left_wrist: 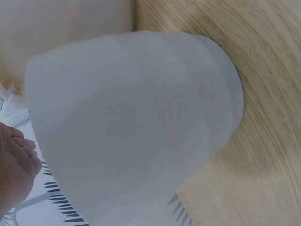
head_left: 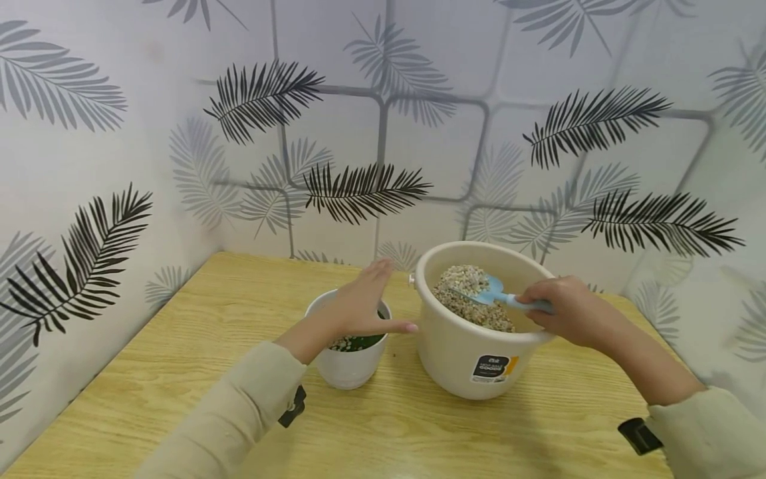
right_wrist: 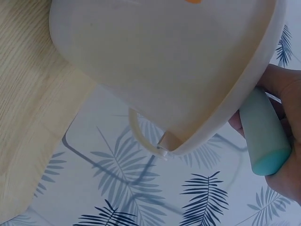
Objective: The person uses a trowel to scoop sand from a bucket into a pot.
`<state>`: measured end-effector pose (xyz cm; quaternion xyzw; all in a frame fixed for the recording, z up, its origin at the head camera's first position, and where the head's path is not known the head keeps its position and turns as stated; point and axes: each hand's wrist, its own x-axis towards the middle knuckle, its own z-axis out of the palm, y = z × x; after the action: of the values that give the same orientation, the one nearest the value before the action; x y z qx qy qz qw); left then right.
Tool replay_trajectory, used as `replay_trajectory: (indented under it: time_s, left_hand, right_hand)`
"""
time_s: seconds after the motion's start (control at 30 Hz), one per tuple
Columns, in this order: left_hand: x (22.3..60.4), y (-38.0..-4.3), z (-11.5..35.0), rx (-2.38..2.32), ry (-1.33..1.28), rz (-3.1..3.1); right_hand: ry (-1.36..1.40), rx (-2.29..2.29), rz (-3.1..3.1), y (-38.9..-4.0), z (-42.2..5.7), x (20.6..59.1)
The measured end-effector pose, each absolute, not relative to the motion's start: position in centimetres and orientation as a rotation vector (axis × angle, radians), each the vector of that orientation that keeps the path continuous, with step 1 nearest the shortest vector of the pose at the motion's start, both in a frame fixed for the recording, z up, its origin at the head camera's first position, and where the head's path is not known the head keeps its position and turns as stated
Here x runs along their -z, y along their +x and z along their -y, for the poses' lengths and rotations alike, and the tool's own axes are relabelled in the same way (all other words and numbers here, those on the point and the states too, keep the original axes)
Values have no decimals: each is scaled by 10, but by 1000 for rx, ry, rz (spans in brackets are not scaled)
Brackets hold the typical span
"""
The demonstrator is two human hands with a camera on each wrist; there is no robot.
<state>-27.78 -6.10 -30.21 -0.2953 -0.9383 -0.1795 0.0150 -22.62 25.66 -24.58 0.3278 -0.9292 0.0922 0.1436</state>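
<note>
My right hand [head_left: 565, 309] grips the handle of a light blue hand trowel [head_left: 493, 293], whose blade carries pale granules inside the cream bucket [head_left: 479, 362]. Coarse tan granular potting mix [head_left: 469, 309] lies in the bucket, sloping up toward its left wall. Over the white plant pot [head_left: 349, 368] my left hand [head_left: 362, 299] is held with thumb and fingers spread, holding nothing. Something green and some pale granules show inside the pot, partly hidden beneath that hand. In the right wrist view, the trowel's handle [right_wrist: 264, 134] passes through the curled fingers beside the bucket's rim.
Both containers stand on a wood-grain table [head_left: 383, 432], the pot left of the bucket. Behind them rises a wall with a leaf pattern [head_left: 431, 146]. The bucket's carrying handle [right_wrist: 141, 134] hangs on its outer side in the right wrist view.
</note>
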Motion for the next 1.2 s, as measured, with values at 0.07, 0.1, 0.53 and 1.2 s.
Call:
replay_trajectory:
  time_s: [0.07, 0.1, 0.53, 1.2]
  left_hand:
    - [304, -278, 65, 544, -905, 2932]
    - [304, -278, 67, 537, -894, 2939]
    - [315, -274, 95, 545, -928, 2947]
    - [332, -267, 130, 600, -874, 2922]
  right_hand:
    - [948, -263, 2668, -226, -256, 245]
    - [948, -261, 2663, -226, -257, 245]
    - [935, -256, 2674, -225, -257, 243]
    - [965, -258, 2651, -226, -252, 240]
